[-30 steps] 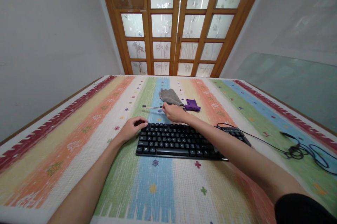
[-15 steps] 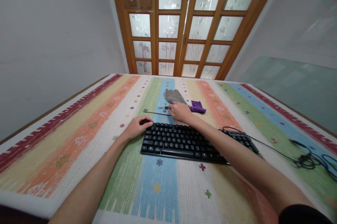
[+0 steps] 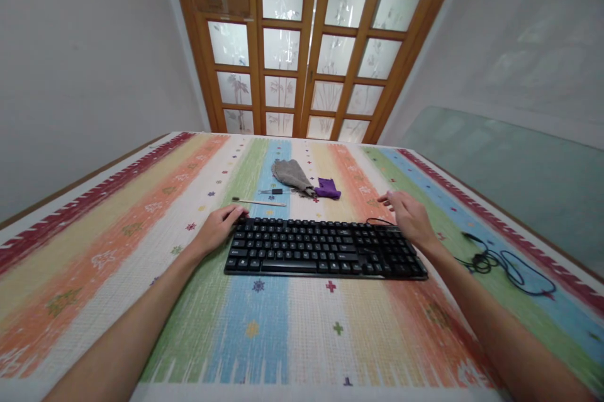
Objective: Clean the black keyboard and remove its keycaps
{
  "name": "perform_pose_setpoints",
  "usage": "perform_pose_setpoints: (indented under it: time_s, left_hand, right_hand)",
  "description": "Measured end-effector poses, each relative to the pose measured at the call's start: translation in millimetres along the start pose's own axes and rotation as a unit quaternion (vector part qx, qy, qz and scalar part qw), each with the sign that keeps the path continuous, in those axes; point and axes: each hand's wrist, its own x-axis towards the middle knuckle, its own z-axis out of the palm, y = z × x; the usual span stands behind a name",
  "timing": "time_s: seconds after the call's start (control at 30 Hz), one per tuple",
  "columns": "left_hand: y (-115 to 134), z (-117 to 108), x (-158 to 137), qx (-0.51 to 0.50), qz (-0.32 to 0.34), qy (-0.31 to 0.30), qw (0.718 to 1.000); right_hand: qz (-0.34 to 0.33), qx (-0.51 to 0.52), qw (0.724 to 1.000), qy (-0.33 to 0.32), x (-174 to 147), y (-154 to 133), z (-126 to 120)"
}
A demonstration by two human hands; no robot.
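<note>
A black keyboard [image 3: 302,248] lies flat on the striped tablecloth, its keys facing up. At its upper left corner, my left hand [image 3: 218,227] grips the edge with bent fingers. My right hand [image 3: 411,218] is over the keyboard's upper right end, fingers stretched out and holding nothing. Beyond the keyboard lies a thin toothbrush-like stick [image 3: 259,202] with a dark head. Behind that is a small black piece [image 3: 277,191] with thin metal prongs. A grey cloth [image 3: 293,174] and a purple cloth [image 3: 327,188] lie farther back, side by side.
The keyboard's black cable [image 3: 486,260] lies in loops on the right side of the tablecloth [image 3: 309,326]. Past the table's far edge stands a wooden door with glass panes [image 3: 283,50]. A pale green panel [image 3: 500,169] leans along the right wall.
My right hand has moved away from the small tools beyond the keyboard, to the keyboard's right end. My left hand stays at the left corner. The whole view has shifted slightly.
</note>
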Motion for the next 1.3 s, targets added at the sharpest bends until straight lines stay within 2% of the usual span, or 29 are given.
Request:
perform_pose_setpoints:
  time_s: [0.07,0.17,0.53,0.73,0.9,1.07,1.3]
  left_hand:
    - [-1.2,0.4,-0.1,-0.009,-0.013,0.010,1.000]
    - [-1.0,0.2,-1.0,0.000,-0.012,0.026,1.000]
    - [4.6,-0.4,-5.9,0.101,0.028,0.105,0.989]
    - [1.8,2.4,-6.7,0.065,0.056,0.103,0.991]
    - [3.4,5.1,-7.4,0.069,0.074,0.130,0.986]
    - [4.4,2.6,-10.2,0.075,0.072,0.091,0.990]
    - [3.5,0.0,-10.9,0.089,0.092,0.083,0.988]
  right_hand:
    - [0.069,0.019,0.993,0.092,-11.4,13.7,-10.7]
    - [0.117,0.006,0.984,0.137,-22.2,23.6,-18.4]
    - [0.092,-0.054,0.984,0.140,-26.0,22.7,-15.8]
    - [0.098,-0.060,0.983,0.144,-27.7,28.7,-13.4]
    - [0.105,-0.069,0.982,0.140,-27.9,30.7,-12.9]
    - [0.116,-0.063,0.981,0.142,-29.0,32.1,-13.5]
    - [0.104,-0.073,0.984,0.129,-28.9,31.4,-13.4]
